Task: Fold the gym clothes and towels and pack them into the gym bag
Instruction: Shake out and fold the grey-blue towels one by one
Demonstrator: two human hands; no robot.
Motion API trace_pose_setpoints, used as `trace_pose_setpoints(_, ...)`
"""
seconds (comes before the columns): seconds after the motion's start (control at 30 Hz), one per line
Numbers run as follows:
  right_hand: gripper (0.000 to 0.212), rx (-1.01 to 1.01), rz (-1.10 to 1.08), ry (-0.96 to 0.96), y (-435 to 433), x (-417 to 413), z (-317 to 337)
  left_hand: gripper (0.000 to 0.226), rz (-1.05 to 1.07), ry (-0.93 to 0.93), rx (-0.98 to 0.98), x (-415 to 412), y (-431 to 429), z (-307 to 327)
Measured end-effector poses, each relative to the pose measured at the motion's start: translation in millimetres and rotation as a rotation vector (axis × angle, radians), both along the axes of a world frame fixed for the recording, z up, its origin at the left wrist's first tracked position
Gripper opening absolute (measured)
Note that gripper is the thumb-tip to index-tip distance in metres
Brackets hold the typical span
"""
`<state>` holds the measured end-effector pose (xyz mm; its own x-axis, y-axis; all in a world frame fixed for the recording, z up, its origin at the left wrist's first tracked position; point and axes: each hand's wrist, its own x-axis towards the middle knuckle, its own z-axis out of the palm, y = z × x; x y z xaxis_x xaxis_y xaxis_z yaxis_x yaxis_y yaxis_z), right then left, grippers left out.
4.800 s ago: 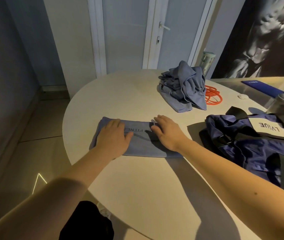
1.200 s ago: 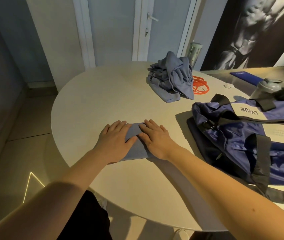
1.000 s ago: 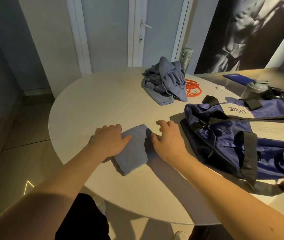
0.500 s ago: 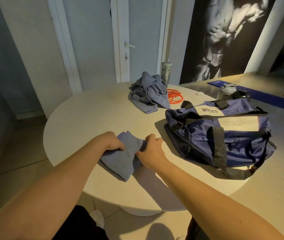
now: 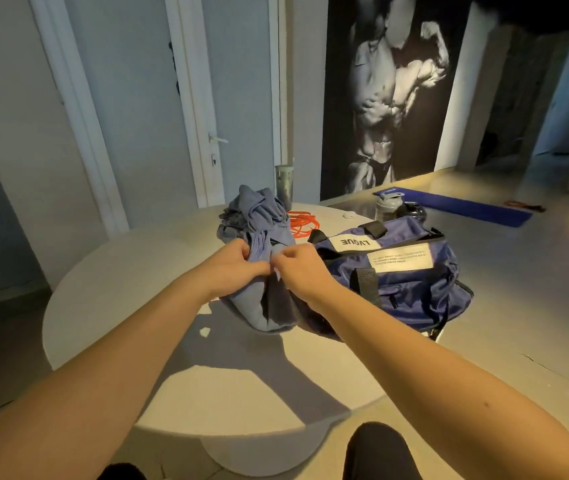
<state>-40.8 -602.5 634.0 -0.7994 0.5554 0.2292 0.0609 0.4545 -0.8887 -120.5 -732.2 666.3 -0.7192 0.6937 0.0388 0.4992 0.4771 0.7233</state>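
A folded grey-blue towel (image 5: 265, 306) hangs above the round white table (image 5: 109, 289), lifted off its surface. My left hand (image 5: 231, 271) grips the towel's upper left edge. My right hand (image 5: 302, 271) pinches its upper right edge, close beside the left hand. Just right of the towel lies the navy gym bag (image 5: 404, 271) with black straps and a white label. A heap of unfolded grey-blue clothes (image 5: 251, 213) lies at the far side of the table, partly hidden behind my hands.
An orange cord (image 5: 302, 221) lies coiled beside the heap. A shaker bottle (image 5: 387, 206) and a dark bottle (image 5: 412, 211) stand behind the bag, and a tall tumbler (image 5: 283, 181) behind the clothes. A blue mat (image 5: 456, 207) lies on the floor at right.
Both hands took hold of the folded towel and raised it off the table, toward the bag. The camera tilted up and back from the table.
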Motion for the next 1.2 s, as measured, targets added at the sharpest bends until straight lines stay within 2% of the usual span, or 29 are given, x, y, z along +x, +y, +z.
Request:
trace_pose_setpoints(0.13,0.039,0.001,-0.028,0.001,31,26,30,0.018,-0.040,-0.062,0.132,16,35,14)
trace_pose_setpoints(0.23,0.058,0.048,-0.017,-0.007,62,43,41,0.003,-0.057,-0.198,0.249,29,67,24)
trace_pose_setpoints(0.3,0.049,0.020,-0.006,-0.037,81,53,47,0.012,-0.073,-0.298,0.325,39,89,30)
trace_pose_setpoints(0.4,0.012,-0.077,0.037,-0.018,108,66,53,0.034,-0.136,-0.414,0.372,48,116,36)
trace_pose_setpoints(0.5,0.015,0.018,-0.036,-0.004,134,69,56,0.043,-0.173,-0.442,0.386,45,142,32)
trace_pose_setpoints(0.67,0.016,0.098,-0.173,-0.040,174,63,63,0.033,-0.188,-0.325,0.421,16,174,19)
trace_pose_setpoints(0.73,0.018,0.114,-0.209,-0.056,188,57,65,0.027,-0.182,-0.205,0.396,3,184,5)
trace_pose_setpoints(0.83,0.022,0.159,-0.255,-0.069,206,43,70,0.025,-0.204,0.110,0.129,-13,192,-25)
trace_pose_setpoints(0.9,0.022,0.164,-0.269,-0.081,215,31,74,0.031,-0.281,0.198,-0.042,-18,193,-42)
trace_pose_setpoints(1.07,0.019,0.144,-0.316,-0.097,228,-2,75,0.047,-0.291,0.560,-0.290,-10,199,-54)
trace_pose_setpoints(1.13,0.019,0.164,-0.345,-0.102,229,-13,72,0.052,-0.299,0.637,-0.400,-6,201,-55)
trace_pose_setpoints(1.2,0.022,0.192,-0.363,-0.116,229,-21,67,0.046,-0.320,0.612,-0.398,-2,201,-55)
